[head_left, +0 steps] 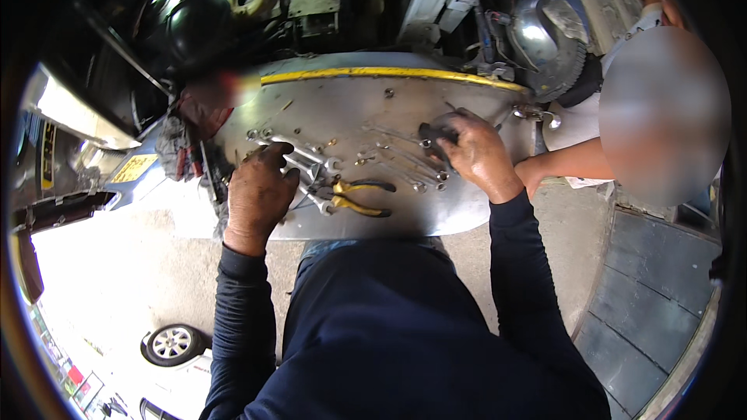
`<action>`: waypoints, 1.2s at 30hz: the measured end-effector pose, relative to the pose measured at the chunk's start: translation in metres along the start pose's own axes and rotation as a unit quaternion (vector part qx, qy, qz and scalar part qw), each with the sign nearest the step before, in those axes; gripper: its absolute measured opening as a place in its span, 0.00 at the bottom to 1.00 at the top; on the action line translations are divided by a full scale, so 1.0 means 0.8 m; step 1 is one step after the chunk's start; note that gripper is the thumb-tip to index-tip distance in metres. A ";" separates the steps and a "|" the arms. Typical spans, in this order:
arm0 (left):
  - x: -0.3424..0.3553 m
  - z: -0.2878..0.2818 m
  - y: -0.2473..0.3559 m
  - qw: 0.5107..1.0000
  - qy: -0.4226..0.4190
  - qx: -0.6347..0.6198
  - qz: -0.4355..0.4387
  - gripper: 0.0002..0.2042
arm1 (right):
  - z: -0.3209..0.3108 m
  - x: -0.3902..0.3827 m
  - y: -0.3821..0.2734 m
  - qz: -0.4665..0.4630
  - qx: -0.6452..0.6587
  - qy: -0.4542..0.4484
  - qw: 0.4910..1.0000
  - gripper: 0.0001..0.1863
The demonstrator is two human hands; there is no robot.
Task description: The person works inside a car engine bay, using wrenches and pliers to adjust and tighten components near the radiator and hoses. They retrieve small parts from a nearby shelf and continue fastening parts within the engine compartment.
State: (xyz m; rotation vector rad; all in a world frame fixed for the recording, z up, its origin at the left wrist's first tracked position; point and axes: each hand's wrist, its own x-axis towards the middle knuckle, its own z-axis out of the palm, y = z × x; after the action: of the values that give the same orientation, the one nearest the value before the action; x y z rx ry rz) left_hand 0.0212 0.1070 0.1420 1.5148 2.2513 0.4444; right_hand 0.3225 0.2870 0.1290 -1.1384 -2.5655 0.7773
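Observation:
On the metal workbench [342,101], my left hand [257,190] hovers over or rests by a group of wrenches [311,157]. Its fingers are bent, with thumb and forefinger apart, and I see nothing gripped between them. Pliers with yellow and black handles [359,204] lie just right of those wrenches. Over the bench's right side, my right hand [478,152] has its fingers curled round something dark that I cannot make out. Several thinner wrenches [401,163] are spread out beside that hand, to its left.
A yellow strip [373,72] runs along the bench's far edge. At the right, another person's forearm [572,162] reaches to the bench edge near my right wrist. A dark bundled cloth [183,136] lies at the left end. Machinery parts [315,0] stand beyond the bench.

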 end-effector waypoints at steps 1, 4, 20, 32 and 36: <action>-0.009 -0.007 -0.008 1.000 0.002 -0.003 0.008 0.18 | 0.011 0.006 -0.013 -0.056 -0.006 -0.016 0.998 0.11; -0.038 -0.024 -0.015 0.998 -0.048 -0.023 -0.033 0.17 | 0.056 0.014 -0.045 -0.127 -0.031 -0.110 0.985 0.14; -0.010 0.050 0.019 0.745 -0.072 -0.637 -0.184 0.21 | 0.082 0.053 -0.136 -0.201 0.158 0.013 0.967 0.14; 0.282 0.084 -0.051 0.972 0.141 -0.043 0.183 0.15 | 0.115 0.313 0.031 0.141 0.249 0.053 0.957 0.14; 0.427 0.163 -0.085 0.735 0.094 -0.636 -0.215 0.11 | 0.188 0.417 0.122 0.118 0.176 0.030 0.977 0.09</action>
State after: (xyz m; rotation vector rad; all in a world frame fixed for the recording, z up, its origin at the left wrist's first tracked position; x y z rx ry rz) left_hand -0.0867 0.4057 -0.0517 0.2121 1.5466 1.5759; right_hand 0.0974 0.5316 -0.0520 -1.3325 -2.1499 1.1766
